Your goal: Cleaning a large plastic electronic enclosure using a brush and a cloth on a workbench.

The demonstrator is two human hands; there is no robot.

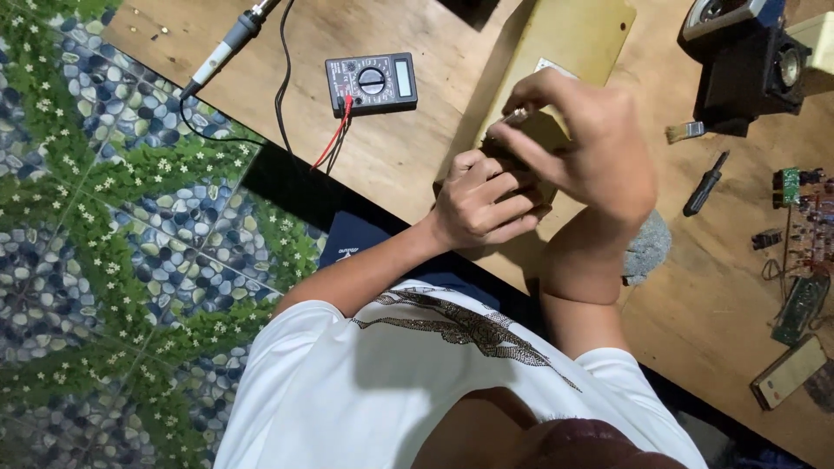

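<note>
White shirt fabric [347,382] was seen nearest the lens, above which a small dark part [508,149] was held over the wooden worktop [391,165]. It was clasped in the curled grip of the left hand [478,204] and apparently pinched from above by the right hand [582,143]. A black multimeter [371,83] was laid well apart from them.

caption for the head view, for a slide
Both hands, left hand and right hand, grip a small part over a yellowish board on a wooden bench, multimeter nearby.
</note>
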